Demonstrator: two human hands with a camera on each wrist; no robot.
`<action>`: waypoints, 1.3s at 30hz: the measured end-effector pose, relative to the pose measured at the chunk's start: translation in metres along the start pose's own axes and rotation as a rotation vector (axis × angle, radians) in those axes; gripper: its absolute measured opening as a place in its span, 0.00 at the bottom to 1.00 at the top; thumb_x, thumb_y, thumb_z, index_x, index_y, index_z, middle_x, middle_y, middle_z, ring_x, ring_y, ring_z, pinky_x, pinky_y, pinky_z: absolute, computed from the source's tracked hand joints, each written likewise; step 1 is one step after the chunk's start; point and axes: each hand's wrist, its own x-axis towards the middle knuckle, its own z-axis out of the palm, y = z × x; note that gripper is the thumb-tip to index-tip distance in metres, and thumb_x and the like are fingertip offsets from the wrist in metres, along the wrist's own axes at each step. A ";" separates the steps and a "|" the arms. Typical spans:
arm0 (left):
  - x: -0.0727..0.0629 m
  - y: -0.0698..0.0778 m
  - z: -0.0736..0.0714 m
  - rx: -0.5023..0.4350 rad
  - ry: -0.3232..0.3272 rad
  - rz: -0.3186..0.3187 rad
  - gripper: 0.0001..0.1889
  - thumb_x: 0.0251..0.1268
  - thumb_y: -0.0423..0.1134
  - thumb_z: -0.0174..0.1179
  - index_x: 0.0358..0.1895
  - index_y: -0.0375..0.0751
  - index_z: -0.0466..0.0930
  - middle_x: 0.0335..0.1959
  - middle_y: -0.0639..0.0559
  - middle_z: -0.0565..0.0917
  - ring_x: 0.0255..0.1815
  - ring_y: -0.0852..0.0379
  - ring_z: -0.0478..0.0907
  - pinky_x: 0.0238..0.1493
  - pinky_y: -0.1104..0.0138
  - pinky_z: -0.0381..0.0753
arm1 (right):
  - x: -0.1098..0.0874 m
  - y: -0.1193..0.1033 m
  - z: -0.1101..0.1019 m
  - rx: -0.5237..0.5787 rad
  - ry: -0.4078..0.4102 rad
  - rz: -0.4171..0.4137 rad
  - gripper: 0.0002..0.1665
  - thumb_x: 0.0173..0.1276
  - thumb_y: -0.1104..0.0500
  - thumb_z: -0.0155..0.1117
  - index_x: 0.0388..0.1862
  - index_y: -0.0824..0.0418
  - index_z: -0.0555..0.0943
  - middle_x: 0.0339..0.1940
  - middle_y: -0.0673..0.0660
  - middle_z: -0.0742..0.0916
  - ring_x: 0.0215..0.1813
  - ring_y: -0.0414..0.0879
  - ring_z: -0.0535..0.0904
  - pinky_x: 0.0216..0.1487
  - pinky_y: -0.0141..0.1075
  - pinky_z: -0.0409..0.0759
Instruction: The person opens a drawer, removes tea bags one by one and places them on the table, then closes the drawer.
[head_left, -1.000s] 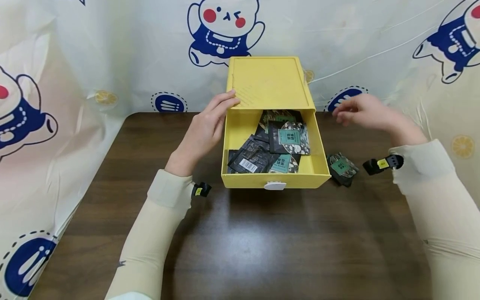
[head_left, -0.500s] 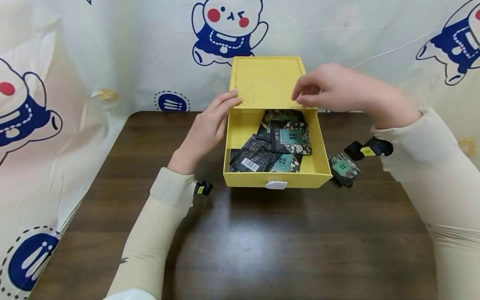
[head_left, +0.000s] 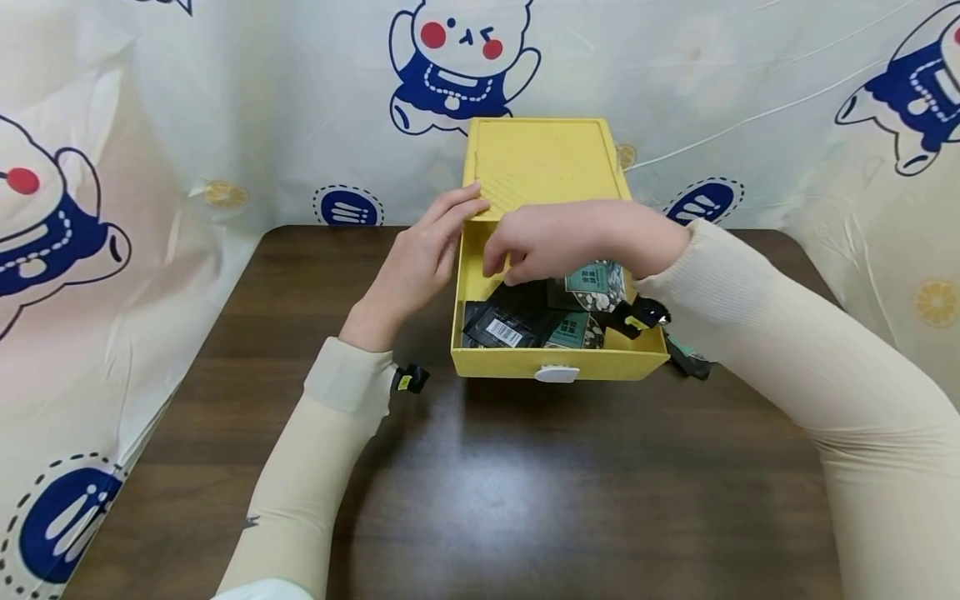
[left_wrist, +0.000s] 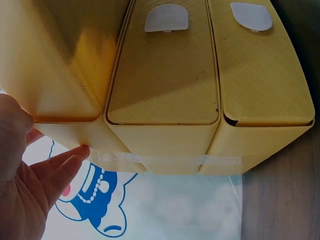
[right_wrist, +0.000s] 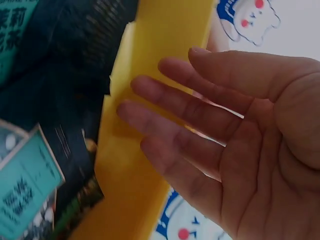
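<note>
The tea sachets lie in the pulled-out top drawer [head_left: 517, 363] of the yellow three-drawer cabinet [head_left: 551, 158], whose two lower drawers [left_wrist: 162, 80] are closed; the barcode-up sachet [head_left: 498, 327] lies at the drawer's near left, and the teal-labelled sachet [head_left: 606, 292] at its right; one loose tea sachet [head_left: 688, 364] is on the wooden table [head_left: 480, 500], just right of the drawer and partly covered by the right sleeve [head_left: 750, 308]; the left hand [head_left: 412, 262] rests against the cabinet's far left edge, its fingers extended and grasping nothing; the right hand [head_left: 558, 240] is over the drawer's far left part, fingers loosely bent and spread apart, with nothing between them; whether a fingertip touches a sachet cannot be told; the likeliest slip, I judge, is that the low right cuff or the black wrist device [head_left: 637, 317] drags the sachets out of place, or that the sleeve nudges the loose one away; a hard push down on the overhanging drawer might tip the cabinet forward if the left hand's light contact gave way.
</note>
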 end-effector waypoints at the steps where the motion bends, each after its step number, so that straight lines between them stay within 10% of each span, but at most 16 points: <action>1: 0.000 0.000 0.000 -0.001 -0.002 -0.002 0.20 0.79 0.34 0.44 0.68 0.44 0.73 0.74 0.52 0.69 0.74 0.54 0.68 0.68 0.62 0.75 | 0.004 -0.001 0.001 -0.010 -0.022 -0.002 0.18 0.73 0.64 0.57 0.60 0.63 0.81 0.57 0.58 0.86 0.56 0.52 0.79 0.65 0.45 0.77; 15: 0.001 -0.003 0.002 -0.014 -0.006 0.004 0.20 0.80 0.35 0.44 0.68 0.45 0.73 0.74 0.52 0.69 0.74 0.55 0.67 0.69 0.63 0.73 | 0.026 0.007 0.008 -0.005 -0.120 -0.011 0.15 0.72 0.68 0.57 0.54 0.63 0.83 0.50 0.58 0.86 0.49 0.50 0.77 0.57 0.42 0.77; 39: 0.010 -0.010 -0.003 -0.019 -0.011 0.004 0.20 0.80 0.37 0.43 0.69 0.45 0.73 0.75 0.53 0.68 0.74 0.56 0.68 0.67 0.63 0.75 | 0.029 0.014 0.000 0.051 -0.018 -0.051 0.06 0.72 0.68 0.57 0.41 0.63 0.82 0.38 0.57 0.82 0.43 0.50 0.75 0.49 0.38 0.75</action>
